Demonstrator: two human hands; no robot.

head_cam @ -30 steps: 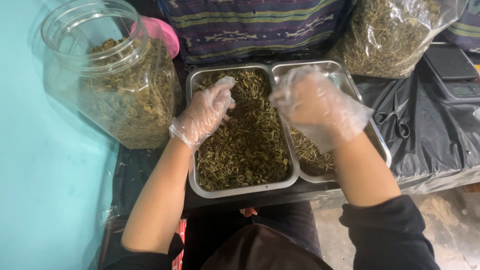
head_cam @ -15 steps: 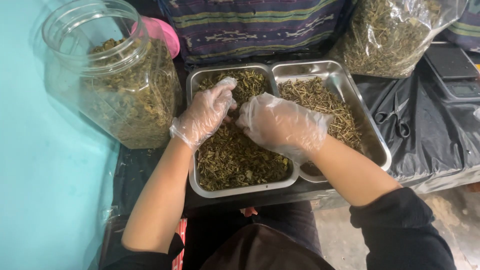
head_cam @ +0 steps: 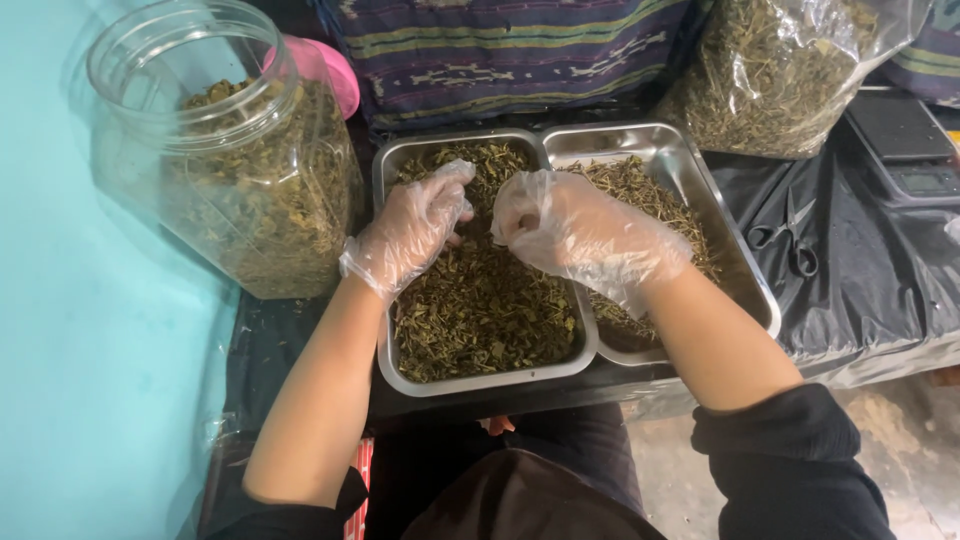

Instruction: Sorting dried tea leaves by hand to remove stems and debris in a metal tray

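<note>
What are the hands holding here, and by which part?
It cannot be told. Both gloved hands, left hand and right hand, are curled over the dried leaves in the left tray; any pinch is hidden.

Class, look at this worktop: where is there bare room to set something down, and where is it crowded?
Free: the black sheet between the right tray, the scissors and the table's front edge. Crowded: the left tray, where the left hand and right hand work; the jar presses close beside it.

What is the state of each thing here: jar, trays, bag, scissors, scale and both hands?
Jar: open, lid off, mostly full of dried leaves.
Left tray: filled with leaves.
Right tray: partly filled with stems.
Bag: full.
Scissors: lying closed.
Scale: nothing on it.
Left hand: gloved, in the leaves.
Right hand: gloved, fingers curled.
</note>
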